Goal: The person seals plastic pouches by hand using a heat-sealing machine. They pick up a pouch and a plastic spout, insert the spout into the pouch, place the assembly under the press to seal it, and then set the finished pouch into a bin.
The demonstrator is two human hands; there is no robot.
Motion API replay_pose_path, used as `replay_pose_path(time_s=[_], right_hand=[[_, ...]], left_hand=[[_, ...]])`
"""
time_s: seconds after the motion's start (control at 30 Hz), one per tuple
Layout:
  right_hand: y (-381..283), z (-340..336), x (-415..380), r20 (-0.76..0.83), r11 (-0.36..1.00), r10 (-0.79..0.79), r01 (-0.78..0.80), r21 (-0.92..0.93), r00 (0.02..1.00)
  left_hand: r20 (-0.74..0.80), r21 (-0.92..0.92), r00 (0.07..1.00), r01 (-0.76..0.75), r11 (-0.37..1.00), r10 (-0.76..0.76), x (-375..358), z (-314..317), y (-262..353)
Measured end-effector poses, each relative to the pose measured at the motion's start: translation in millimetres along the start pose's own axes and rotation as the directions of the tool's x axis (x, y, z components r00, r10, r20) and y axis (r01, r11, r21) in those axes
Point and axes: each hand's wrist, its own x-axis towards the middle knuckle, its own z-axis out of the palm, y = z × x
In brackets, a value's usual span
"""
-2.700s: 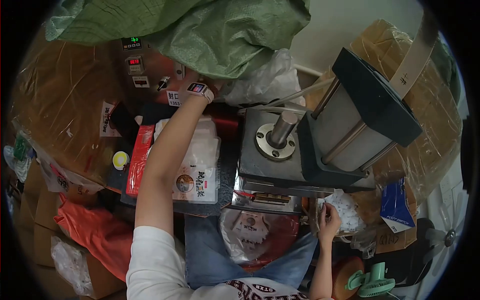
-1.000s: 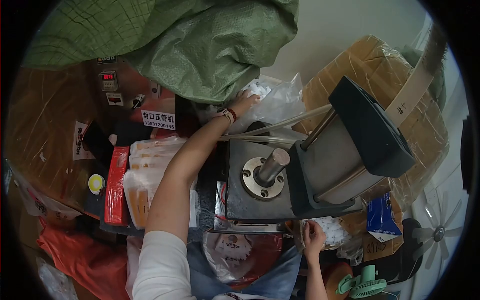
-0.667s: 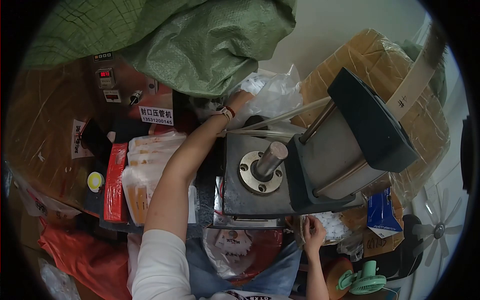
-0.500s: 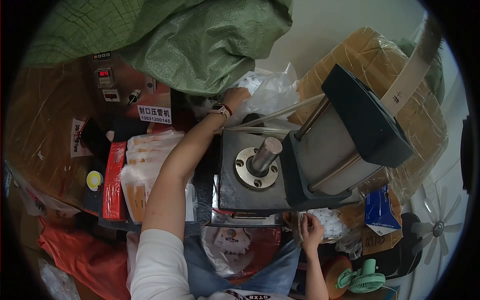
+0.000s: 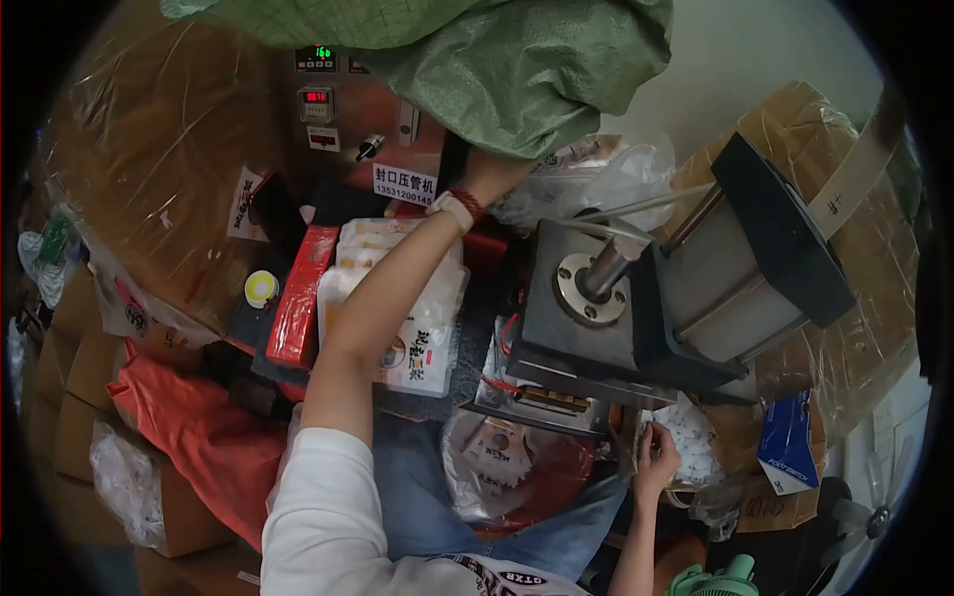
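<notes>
My left hand (image 5: 500,177) reaches to the back, its fingers hidden behind the hanging green woven sheet (image 5: 527,84). Clear plastic bags (image 5: 608,189) with printed pouches lie just right of it. Under my left forearm is a stack of printed pouches (image 5: 422,333) beside a red box (image 5: 304,298). My right hand (image 5: 658,459) rests at the edge of a carton of small white pieces (image 5: 686,437). Its fingers are curled together, and whatever is between them is too small to name. Between my hands stands a press with a metal shaft (image 5: 608,268).
A control panel (image 5: 343,109) with lit displays is at the back left. Printed pouches lie in a plastic-lined red basin (image 5: 532,507) at my lap. A blue box (image 5: 788,447) and a green fan (image 5: 720,576) are at the right. An orange cloth (image 5: 199,427) hangs at the left.
The view has shifted left, so the scene sits further right. My left hand has gone behind the green sheet, and its fingers no longer show. My right hand stays at the carton.
</notes>
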Motion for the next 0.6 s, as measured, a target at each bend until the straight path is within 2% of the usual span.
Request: replay_pose_path(time_s=[0.03,0.07,0.1,0.13,0.2,0.23,0.27,0.3,0.33,0.37,0.4,0.47,0.5,0.53,0.6], right_hand=[[5.1,-1.6,-1.2,0.008,1.000,-0.003,0.003,-0.006,1.000],[10.2,-2.6,0.0,0.048,0.999,0.016,-0.013,-0.046,0.999],[11.4,-3.9,0.4,0.090,0.996,0.038,-0.031,-0.081,0.995],[9.6,-3.8,3.0,0.096,0.997,0.033,-0.027,-0.070,0.995],[3.1,-7.0,10.0,0.181,0.969,-0.130,0.164,-0.185,0.975],[1.3,-8.4,12.2,0.185,0.972,-0.124,0.157,-0.174,0.975],[1.6,-9.4,17.1,0.272,0.947,-0.176,0.238,-0.216,0.946],[2.4,-11.1,19.4,0.361,0.914,-0.214,0.316,-0.254,0.908],[6.2,-10.5,22.1,0.378,0.936,-0.219,0.302,-0.178,0.900],[8.1,-10.1,24.3,0.377,0.935,-0.224,0.307,-0.179,0.899],[9.1,-10.6,24.0,0.385,0.935,-0.219,0.305,-0.179,0.897],[12.4,-3.8,26.9,0.379,0.938,-0.174,0.270,-0.217,0.909],[4.2,-2.4,27.7,0.365,0.934,-0.194,0.285,-0.215,0.911],[1.8,-5.8,27.5,0.355,0.928,-0.206,0.298,-0.226,0.912],[9.1,-6.5,28.4,0.378,0.913,-0.216,0.323,-0.248,0.900]], left_hand=[[-0.018,0.080,0.999,-0.042,0.996,0.043,0.2,-26.3,8.2],[-0.026,0.083,0.999,-0.036,0.996,0.038,-5.0,-51.3,22.2],[-0.003,-0.102,0.977,0.213,0.972,-0.214,-20.2,-77.9,40.5],[0.063,-0.267,0.895,0.441,0.857,-0.442,-36.6,-105.3,57.2],[0.046,-0.312,0.837,0.530,0.788,-0.545,-75.1,-152.9,85.2],[-0.029,-0.325,0.837,0.509,0.797,-0.547,-100.1,-175.6,98.8],[-0.104,-0.337,0.834,0.482,0.808,-0.541,-125.6,-195.4,114.9],[-0.220,-0.272,0.834,0.446,0.852,-0.507,-154.3,-213.3,133.1],[-0.329,-0.197,0.829,0.409,0.891,-0.453,-181.6,-228.9,152.6],[-0.288,-0.092,0.869,0.394,0.915,-0.403,-208.1,-240.4,177.0],[-0.231,0.017,0.904,0.375,0.927,-0.361,-234.2,-250.6,203.6],[0.082,-0.005,0.939,0.336,0.942,-0.334,-281.8,-249.5,246.8],[0.288,0.061,0.915,0.277,0.959,-0.282,-304.6,-240.9,258.4],[0.486,0.099,0.842,0.212,0.972,-0.233,-332.8,-230.3,267.6],[0.794,0.097,0.568,0.233,0.968,-0.216,-389.2,-208.2,270.4]])
